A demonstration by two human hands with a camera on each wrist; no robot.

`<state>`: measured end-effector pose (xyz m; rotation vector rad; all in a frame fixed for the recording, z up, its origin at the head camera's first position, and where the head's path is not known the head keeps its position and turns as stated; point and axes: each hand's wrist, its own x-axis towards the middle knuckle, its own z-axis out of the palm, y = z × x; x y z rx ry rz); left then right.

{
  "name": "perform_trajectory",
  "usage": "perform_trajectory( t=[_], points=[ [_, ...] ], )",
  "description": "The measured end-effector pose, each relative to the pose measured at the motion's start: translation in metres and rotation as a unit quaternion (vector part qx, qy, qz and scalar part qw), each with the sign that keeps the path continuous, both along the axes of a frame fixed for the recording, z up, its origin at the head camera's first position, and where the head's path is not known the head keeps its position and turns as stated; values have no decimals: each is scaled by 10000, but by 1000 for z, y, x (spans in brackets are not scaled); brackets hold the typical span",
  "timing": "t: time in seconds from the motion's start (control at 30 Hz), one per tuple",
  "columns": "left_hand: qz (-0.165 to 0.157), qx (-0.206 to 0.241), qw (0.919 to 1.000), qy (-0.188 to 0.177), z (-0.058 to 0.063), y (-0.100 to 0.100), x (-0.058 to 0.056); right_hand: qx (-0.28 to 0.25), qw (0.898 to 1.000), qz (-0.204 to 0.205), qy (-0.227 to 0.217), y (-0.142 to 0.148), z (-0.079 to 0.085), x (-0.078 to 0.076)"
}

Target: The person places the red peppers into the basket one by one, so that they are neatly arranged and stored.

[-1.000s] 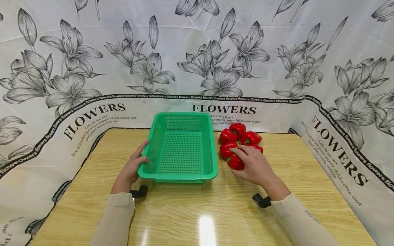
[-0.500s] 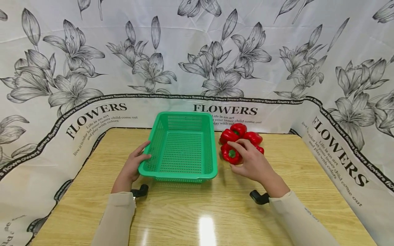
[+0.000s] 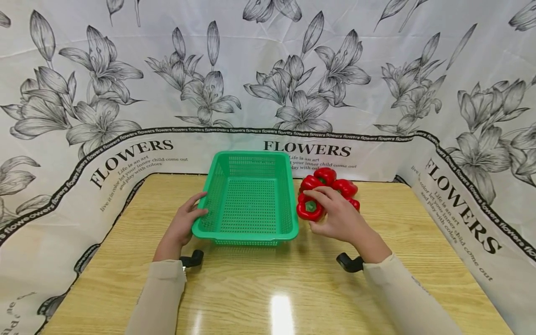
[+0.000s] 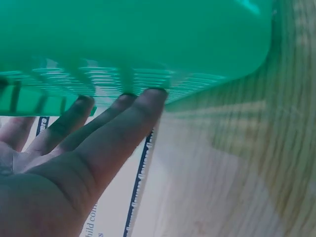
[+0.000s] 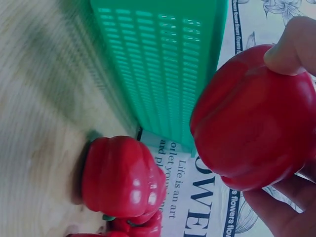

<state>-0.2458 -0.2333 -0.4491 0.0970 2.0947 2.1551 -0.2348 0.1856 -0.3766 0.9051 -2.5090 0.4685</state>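
Left hand (image 3: pixel 180 226) gripping green basket (image 3: pixel 247 236), right hand (image 3: pixel 342 219) curled round red pepper (image 5: pixel 253 123), stem (image 3: pixel 311 206) visible only in head view

Head view: R hand (image 3: pixel 341 216) hides pt. of held pepper (image 3: pixel 309 214) + pt. of pile peppers (image 3: pixel 345 188); R sleeve print (image 3: pixel 420 284) too sm. to read. L wrist view: basket (image 4: pixel 133 34) cut off at top, L hand (image 4: pixel 74 173) at L edge. R wrist view: R hand cut off at R.

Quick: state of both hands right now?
Left hand: holding the green basket by its rim.
Right hand: holding a red pepper.
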Motion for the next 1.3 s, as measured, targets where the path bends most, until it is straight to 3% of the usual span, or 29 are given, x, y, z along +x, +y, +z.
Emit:
perform_trajectory(
  t=[0.17, 0.43, 0.8, 1.3],
  points=[
    [-304, 79, 9992, -239, 4, 2, 1, 136, 9994, -79, -295, -4, 8, 0],
    [-412, 162, 9980, -458, 11, 8, 4, 269, 9961, -157, -820, -18, 20, -2],
    [-753, 323, 9954, -497, 7, 7, 4, 163, 9949, 0, -992, -34, 26, -10],
    [-665, 108, 9966, -480, 3, 8, 3, 181, 9896, 208, -1413, -54, 30, -14]
  ],
)
